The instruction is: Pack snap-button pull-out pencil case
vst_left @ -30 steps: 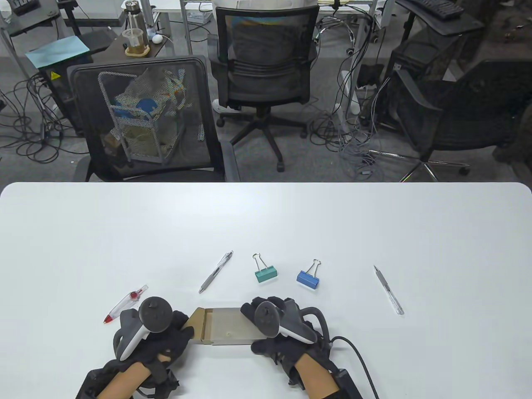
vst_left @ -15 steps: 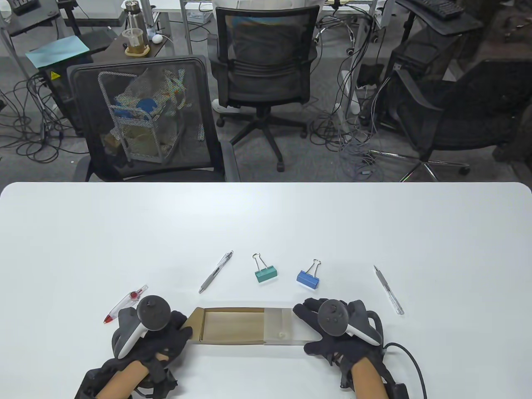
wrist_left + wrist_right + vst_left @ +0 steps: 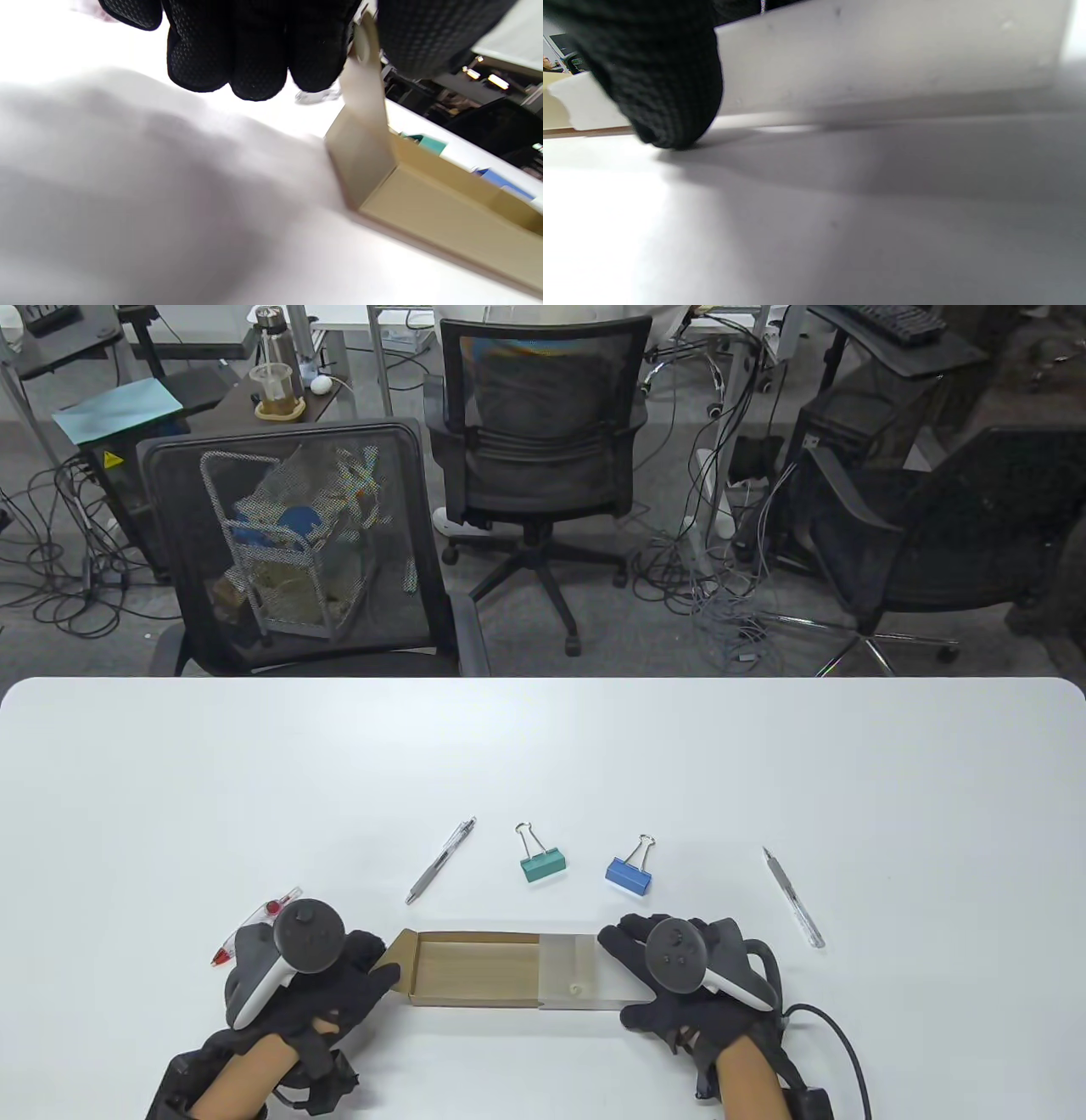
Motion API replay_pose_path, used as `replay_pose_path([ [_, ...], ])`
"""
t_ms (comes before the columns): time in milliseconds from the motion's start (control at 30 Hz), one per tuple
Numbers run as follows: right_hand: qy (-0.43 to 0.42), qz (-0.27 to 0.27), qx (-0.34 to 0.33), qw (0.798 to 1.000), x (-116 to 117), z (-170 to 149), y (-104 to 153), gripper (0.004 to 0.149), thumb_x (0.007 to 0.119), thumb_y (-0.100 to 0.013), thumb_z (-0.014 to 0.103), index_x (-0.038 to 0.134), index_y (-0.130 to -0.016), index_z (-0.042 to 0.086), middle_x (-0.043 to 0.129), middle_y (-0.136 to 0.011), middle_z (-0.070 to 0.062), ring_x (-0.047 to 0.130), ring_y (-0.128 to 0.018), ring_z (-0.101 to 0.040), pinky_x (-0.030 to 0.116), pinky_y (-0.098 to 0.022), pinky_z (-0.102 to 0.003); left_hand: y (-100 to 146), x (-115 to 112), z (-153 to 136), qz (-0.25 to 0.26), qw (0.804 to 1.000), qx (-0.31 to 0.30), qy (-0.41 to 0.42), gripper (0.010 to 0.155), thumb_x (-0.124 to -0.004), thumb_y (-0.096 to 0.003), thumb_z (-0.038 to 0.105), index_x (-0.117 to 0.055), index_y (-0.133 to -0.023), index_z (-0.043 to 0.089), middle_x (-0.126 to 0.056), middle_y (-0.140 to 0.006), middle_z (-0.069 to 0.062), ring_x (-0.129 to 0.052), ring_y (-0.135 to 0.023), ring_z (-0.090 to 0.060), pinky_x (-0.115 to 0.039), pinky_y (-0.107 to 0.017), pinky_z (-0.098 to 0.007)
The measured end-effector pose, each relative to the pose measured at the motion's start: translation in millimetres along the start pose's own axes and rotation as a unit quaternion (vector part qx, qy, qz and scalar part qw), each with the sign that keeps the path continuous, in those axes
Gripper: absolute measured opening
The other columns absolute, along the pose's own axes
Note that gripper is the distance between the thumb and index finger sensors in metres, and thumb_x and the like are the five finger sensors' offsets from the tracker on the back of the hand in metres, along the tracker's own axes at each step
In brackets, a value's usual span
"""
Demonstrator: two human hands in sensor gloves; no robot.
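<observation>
Pencil case [image 3: 501, 971] sits at the near edge of the table [image 3: 543, 746], btwn my two hands, pulled open: brown tray [image 3: 475, 967] showing on the left, translucent sleeve [image 3: 568, 973] slid off to the right, its snap button [image 3: 576, 987] visible near the front.

My left hand [image 3: 318, 984] pinches the tray's end flap [image 3: 365, 80]. In the left wrist view the flap stands up btwn thumb and fingers [image 3: 250, 63], so that's the anchor that stops the tray sliding. My right hand [image 3: 687, 984] grips the sleeve's right end; the right wrist view shows one fingertip [image 3: 666, 93] pressed on the sleeve wall down at table level. Rest of the fingers there I can't make out. Opposed grips make sense to me: one end fixed, other pulled, so the tray opens w/o lifting.

Loose items wait just beyond the case, all untouched: grey pen [image 3: 439, 861], green binder clip [image 3: 541, 864], blue binder clip [image 3: 629, 875], clear pen [image 3: 793, 897] off right, red-tipped pen [image 3: 246, 937] partly under my left tracker.

Vs 1 s ago: sleeve then covered most of the tray and my right hand was nearer centre; now it's out right, tray exposed. Vs 0.5 s ago: hardly any change in the case, left hand shifted slightly. Opening looks done to me, loading not yet begun.
</observation>
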State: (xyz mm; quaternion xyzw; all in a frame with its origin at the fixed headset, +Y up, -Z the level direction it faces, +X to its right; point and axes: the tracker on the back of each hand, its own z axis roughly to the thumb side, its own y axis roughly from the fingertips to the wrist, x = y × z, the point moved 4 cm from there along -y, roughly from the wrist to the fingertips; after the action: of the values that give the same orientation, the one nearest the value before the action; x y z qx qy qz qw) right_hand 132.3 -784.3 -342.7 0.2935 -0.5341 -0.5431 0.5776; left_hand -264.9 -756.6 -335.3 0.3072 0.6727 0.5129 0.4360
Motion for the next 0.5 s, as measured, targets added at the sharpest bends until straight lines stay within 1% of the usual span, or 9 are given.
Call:
replay_pose_path([
  [33, 0.0, 0.0, 0.0, 1.0, 0.0, 0.0, 0.0, 0.084, 0.092, -0.032, 0.052, 0.044, -0.101, 0.052, 0.043, -0.118, 0.019, 0.046, -0.109, -0.022, 0.034, -0.08, -0.056, 0.5, 4.3, 1.4, 0.006, 1.0, -0.004, 0.001, 0.066, -0.079, -0.0336, 0.066, -0.079, -0.09, 0.031, -0.083, -0.096, 0.003, -0.085, -0.09, -0.028, -0.056, -0.078, -0.058],
  [100, -0.002, 0.0, -0.001, 1.0, 0.1, 0.0, 0.1, 0.084, 0.092, -0.032, 0.052, 0.044, -0.101, 0.052, 0.043, -0.118, 0.019, 0.046, -0.109, -0.022, 0.033, -0.08, -0.057, 1.5, 19.9, 4.0, 0.032, 0.999, -0.009, 0.003, 0.071, -0.077, -0.0327, 0.069, -0.077, -0.093, 0.032, -0.08, -0.1, 0.002, -0.082, -0.094, -0.03, -0.053, -0.079, -0.058],
  [200, -0.004, 0.0, -0.001, 1.0, 0.3, -0.2, 0.0, 0.083, 0.092, -0.033, 0.052, 0.044, -0.101, 0.052, 0.043, -0.118, 0.018, 0.045, -0.109, -0.021, 0.033, -0.079, -0.057, 1.9, 39.3, 5.2, 0.07, 0.998, -0.005, -0.004, 0.072, -0.078, -0.0332, 0.067, -0.075, -0.096, 0.032, -0.076, -0.104, 0.002, -0.077, -0.099, -0.031, -0.048, -0.081, -0.06],
  [300, -0.005, 0.0, -0.002, 1.0, 0.5, -0.2, 0.1, 0.083, 0.092, -0.033, 0.052, 0.044, -0.101, 0.052, 0.043, -0.118, 0.018, 0.045, -0.109, -0.022, 0.032, -0.079, -0.056, -0.6, 54.7, 1.2, 0.118, 0.992, 0.018, -0.032, 0.073, -0.079, -0.0341, 0.066, -0.072, -0.099, 0.033, -0.072, -0.108, 0.002, -0.071, -0.104, -0.032, -0.043, -0.083, -0.062],
  [400, -0.007, 0.0, -0.003, 1.0, 0.6, -0.7, 0.1, 0.083, 0.092, -0.033, 0.052, 0.044, -0.101, 0.052, 0.042, -0.118, 0.018, 0.044, -0.109, -0.022, 0.032, -0.079, -0.056, -4.1, 57.1, -3.3, 0.159, 0.985, 0.019, -0.058, 0.074, -0.08, -0.0346, 0.064, -0.068, -0.102, 0.036, -0.068, -0.112, 0.003, -0.066, -0.109, -0.032, -0.039, -0.084, -0.063],
  [467, -0.008, -0.001, -0.003, 1.0, 0.7, -0.8, 0.2, 0.083, 0.092, -0.033, 0.052, 0.044, -0.101, 0.052, 0.042, -0.118, 0.018, 0.044, -0.109, -0.022, 0.032, -0.079, -0.056, -5.1, 52.6, -7.4, 0.192, 0.977, 0.023, -0.089, 0.079, -0.08, -0.0345, 0.064, -0.058, -0.107, 0.04, -0.056, -0.118, 0.005, -0.056, -0.115, -0.032, -0.031, -0.085, -0.064],
  [500, -0.008, -0.001, -0.004, 1.0, 0.6, -0.7, 0.3, 0.083, 0.092, -0.033, 0.052, 0.044, -0.101, 0.052, 0.043, -0.118, 0.018, 0.044, -0.109, -0.022, 0.032, -0.079, -0.056, -5.0, 50.6, -9.1, 0.199, 0.974, 0.025, -0.107, 0.082, -0.08, -0.0344, 0.064, -0.052, -0.108, 0.043, -0.05, -0.12, 0.007, -0.05, -0.117, -0.031, -0.028, -0.085, -0.065],
])
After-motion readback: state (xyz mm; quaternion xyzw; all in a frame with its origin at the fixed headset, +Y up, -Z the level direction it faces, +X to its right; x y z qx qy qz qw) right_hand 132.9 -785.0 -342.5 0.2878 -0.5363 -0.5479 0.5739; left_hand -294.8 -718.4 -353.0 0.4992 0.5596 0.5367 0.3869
